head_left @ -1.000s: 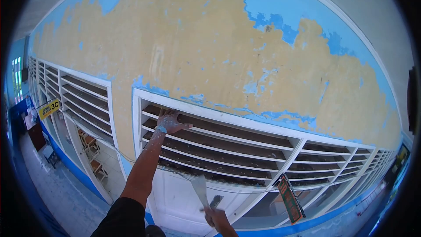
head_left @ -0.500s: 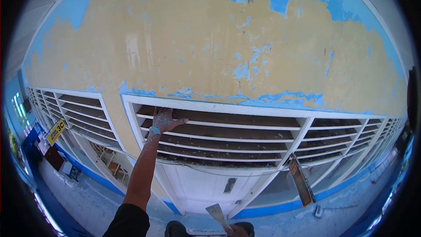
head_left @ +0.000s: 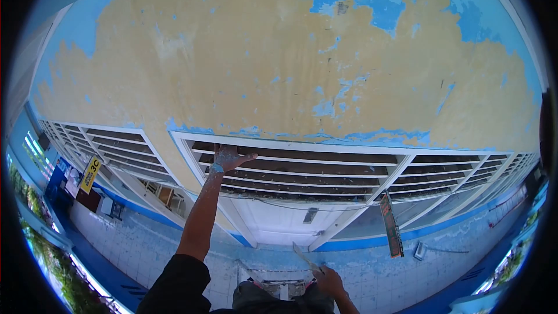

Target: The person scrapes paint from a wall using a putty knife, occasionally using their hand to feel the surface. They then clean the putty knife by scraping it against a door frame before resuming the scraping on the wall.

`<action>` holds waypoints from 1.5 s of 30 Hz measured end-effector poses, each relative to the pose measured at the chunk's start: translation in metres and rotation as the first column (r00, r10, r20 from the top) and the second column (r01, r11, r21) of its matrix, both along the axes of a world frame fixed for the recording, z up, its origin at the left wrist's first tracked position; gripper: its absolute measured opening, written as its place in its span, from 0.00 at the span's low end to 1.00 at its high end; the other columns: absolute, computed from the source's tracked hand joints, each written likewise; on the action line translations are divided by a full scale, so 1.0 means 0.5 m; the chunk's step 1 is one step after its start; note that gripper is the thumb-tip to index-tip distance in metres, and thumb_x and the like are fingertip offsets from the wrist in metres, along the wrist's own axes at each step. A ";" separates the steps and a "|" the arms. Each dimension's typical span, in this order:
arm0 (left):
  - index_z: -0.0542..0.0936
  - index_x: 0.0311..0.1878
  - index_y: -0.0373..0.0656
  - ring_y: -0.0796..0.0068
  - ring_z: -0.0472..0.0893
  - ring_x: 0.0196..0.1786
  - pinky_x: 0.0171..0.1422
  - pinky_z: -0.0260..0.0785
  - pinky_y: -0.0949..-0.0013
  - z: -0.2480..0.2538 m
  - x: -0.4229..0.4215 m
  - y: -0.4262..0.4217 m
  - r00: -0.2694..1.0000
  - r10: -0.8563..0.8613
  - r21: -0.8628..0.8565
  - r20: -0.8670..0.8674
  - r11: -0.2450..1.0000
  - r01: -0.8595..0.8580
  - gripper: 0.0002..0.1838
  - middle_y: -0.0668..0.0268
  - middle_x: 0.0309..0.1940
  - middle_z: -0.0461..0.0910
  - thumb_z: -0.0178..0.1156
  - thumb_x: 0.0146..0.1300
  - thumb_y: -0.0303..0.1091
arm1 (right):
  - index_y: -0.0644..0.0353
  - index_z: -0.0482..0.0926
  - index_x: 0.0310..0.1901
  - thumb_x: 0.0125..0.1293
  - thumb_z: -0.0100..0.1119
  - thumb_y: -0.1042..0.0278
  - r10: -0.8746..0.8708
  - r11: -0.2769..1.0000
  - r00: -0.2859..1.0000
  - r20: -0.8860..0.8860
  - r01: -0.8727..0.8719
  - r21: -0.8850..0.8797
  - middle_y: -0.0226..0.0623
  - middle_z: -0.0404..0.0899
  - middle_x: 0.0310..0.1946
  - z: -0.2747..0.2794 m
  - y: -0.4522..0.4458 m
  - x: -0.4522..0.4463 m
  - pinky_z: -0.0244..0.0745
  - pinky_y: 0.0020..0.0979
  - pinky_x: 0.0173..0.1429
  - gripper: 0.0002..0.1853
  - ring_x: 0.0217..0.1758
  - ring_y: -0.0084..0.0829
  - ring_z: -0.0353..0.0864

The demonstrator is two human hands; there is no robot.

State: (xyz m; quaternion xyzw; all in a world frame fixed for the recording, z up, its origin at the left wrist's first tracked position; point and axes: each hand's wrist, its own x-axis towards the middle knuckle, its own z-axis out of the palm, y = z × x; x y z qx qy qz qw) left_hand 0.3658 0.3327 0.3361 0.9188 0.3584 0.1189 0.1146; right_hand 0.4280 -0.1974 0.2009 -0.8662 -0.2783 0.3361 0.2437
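We note the right grip (head_left: 330, 282), the nearer, closed round the scraper (head_left: 304, 257), its long axis slanting forward-left, while the left grip (head_left: 230, 159), closure untellable, meets the louvre slats (head_left: 325, 161) ahead and higher.

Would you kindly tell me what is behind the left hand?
White slats with dark gaps show around the left hand; whatever lies directly behind it is covered.
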 end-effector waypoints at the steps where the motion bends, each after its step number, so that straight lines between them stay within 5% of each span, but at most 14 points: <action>1: 0.62 0.82 0.48 0.46 0.50 0.85 0.87 0.32 0.43 -0.004 -0.001 0.002 1.000 0.006 -0.020 -0.017 1.000 -0.006 0.62 0.49 0.82 0.57 0.57 0.53 0.85 | 0.67 0.81 0.47 0.70 0.61 0.51 0.008 1.000 1.000 0.014 -0.008 -0.003 0.63 0.85 0.43 0.014 -0.003 -0.001 0.78 0.52 0.54 0.22 0.51 0.63 0.84; 10: 0.64 0.81 0.52 0.46 0.49 0.85 0.88 0.31 0.43 -0.045 0.008 0.043 1.000 -0.028 0.008 -0.013 1.000 0.028 0.62 0.49 0.82 0.58 0.55 0.50 0.88 | 0.68 0.80 0.53 0.66 0.66 0.56 -0.028 0.979 0.999 -0.030 0.033 0.202 0.63 0.85 0.44 0.087 -0.013 -0.013 0.79 0.52 0.54 0.23 0.49 0.60 0.86; 16: 0.59 0.83 0.53 0.47 0.46 0.87 0.87 0.25 0.43 -0.034 0.001 0.009 0.999 0.042 0.118 0.003 0.992 -0.042 0.62 0.50 0.83 0.55 0.51 0.53 0.88 | 0.72 0.78 0.51 0.74 0.58 0.67 -0.026 0.876 0.951 -0.308 0.170 0.452 0.38 0.79 0.26 0.121 0.022 0.026 0.67 0.28 0.23 0.14 0.19 0.23 0.74; 21: 0.57 0.84 0.52 0.45 0.43 0.87 0.87 0.23 0.41 -0.023 -0.005 -0.004 0.999 0.036 0.059 -0.008 0.998 -0.035 0.63 0.49 0.84 0.51 0.49 0.55 0.88 | 0.72 0.76 0.49 0.77 0.54 0.68 -0.046 0.787 0.883 -0.467 0.320 0.527 0.33 0.74 0.21 0.203 0.064 0.053 0.56 0.25 0.14 0.12 0.13 0.18 0.65; 25: 0.58 0.83 0.49 0.41 0.48 0.85 0.86 0.29 0.35 -0.095 -0.043 -0.061 0.926 0.032 0.200 0.375 0.973 -0.114 0.59 0.48 0.82 0.55 0.58 0.58 0.80 | 0.71 0.76 0.49 0.77 0.54 0.69 -0.010 0.713 0.950 -0.313 0.227 0.664 0.31 0.74 0.21 0.250 0.118 0.080 0.57 0.24 0.15 0.11 0.13 0.17 0.66; 28: 0.59 0.82 0.47 0.40 0.53 0.84 0.83 0.39 0.29 -0.187 -0.142 -0.169 0.631 0.205 -0.233 0.749 0.972 -0.039 0.55 0.48 0.82 0.55 0.56 0.62 0.77 | 0.70 0.76 0.49 0.75 0.54 0.70 -0.005 0.605 0.972 -0.235 0.190 0.773 0.29 0.74 0.20 0.310 0.163 0.098 0.58 0.23 0.18 0.10 0.16 0.15 0.66; 30: 0.59 0.81 0.41 0.40 0.56 0.82 0.80 0.44 0.26 -0.319 -0.274 -0.218 0.368 0.641 -0.721 0.674 0.680 0.134 0.57 0.46 0.80 0.59 0.52 0.63 0.79 | 0.69 0.74 0.55 0.75 0.54 0.71 -0.004 0.566 0.980 -0.199 0.166 0.807 0.28 0.74 0.21 0.376 0.177 0.099 0.59 0.23 0.21 0.13 0.18 0.15 0.68; 32: 0.59 0.80 0.36 0.40 0.60 0.81 0.76 0.50 0.23 -0.488 -0.448 -0.260 0.077 0.945 -0.869 0.318 0.259 0.421 0.59 0.43 0.78 0.62 0.48 0.63 0.81 | 0.68 0.71 0.61 0.74 0.52 0.72 0.020 0.527 0.985 -0.169 0.134 0.839 0.28 0.74 0.22 0.418 0.185 0.109 0.60 0.23 0.23 0.17 0.20 0.15 0.68; 33: 0.67 0.72 0.38 0.44 0.67 0.71 0.70 0.57 0.32 -0.542 -0.512 -0.285 0.135 0.934 -0.907 0.332 0.276 0.318 0.49 0.45 0.68 0.69 0.50 0.66 0.75 | 0.68 0.70 0.63 0.74 0.52 0.73 0.038 0.489 0.989 -0.145 0.108 0.865 0.28 0.74 0.22 0.432 0.194 0.119 0.60 0.23 0.23 0.18 0.20 0.15 0.68; 34: 0.75 0.64 0.40 0.48 0.74 0.62 0.64 0.64 0.42 -0.578 -0.570 -0.312 0.433 0.782 -0.865 0.448 0.501 -0.010 0.40 0.46 0.57 0.76 0.52 0.68 0.69 | 0.68 0.68 0.65 0.74 0.51 0.73 0.057 0.452 0.991 -0.119 0.081 0.888 0.28 0.74 0.22 0.444 0.205 0.125 0.60 0.23 0.23 0.20 0.19 0.15 0.67; 35: 0.83 0.56 0.41 0.52 0.82 0.52 0.58 0.71 0.51 -0.603 -0.617 -0.338 0.734 0.576 -0.530 0.359 0.774 -0.348 0.32 0.47 0.47 0.82 0.54 0.71 0.63 | 0.68 0.67 0.66 0.75 0.50 0.73 0.058 0.426 0.995 -0.078 0.046 0.904 0.27 0.72 0.21 0.455 0.221 0.128 0.58 0.22 0.22 0.20 0.18 0.15 0.65; 36: 0.91 0.48 0.43 0.56 0.89 0.43 0.52 0.77 0.61 -0.616 -0.638 -0.362 0.815 0.521 -0.299 0.254 0.843 -0.446 0.27 0.48 0.36 0.89 0.56 0.73 0.57 | 0.68 0.65 0.67 0.75 0.49 0.73 0.059 0.396 0.998 -0.035 0.009 0.918 0.26 0.70 0.20 0.466 0.240 0.131 0.56 0.22 0.20 0.21 0.16 0.15 0.63; 39: 0.90 0.49 0.43 0.61 0.88 0.48 0.60 0.76 0.60 -0.437 -0.532 -0.405 0.684 0.681 -0.713 0.262 0.614 -0.339 0.23 0.49 0.42 0.89 0.56 0.74 0.51 | 0.69 0.62 0.71 0.77 0.46 0.73 0.063 0.347 0.995 0.072 -0.089 0.933 0.26 0.68 0.21 0.511 0.299 0.130 0.55 0.21 0.22 0.24 0.18 0.15 0.62; 45: 0.77 0.66 0.34 0.63 0.79 0.62 0.69 0.68 0.61 0.079 -0.176 -0.458 0.595 0.173 -0.463 0.785 0.801 0.379 0.26 0.55 0.61 0.80 0.53 0.81 0.48 | 0.67 0.58 0.76 0.80 0.45 0.70 0.083 0.332 0.968 0.237 -0.251 0.909 0.49 0.79 0.51 0.570 0.371 0.056 0.75 0.34 0.44 0.27 0.39 0.27 0.78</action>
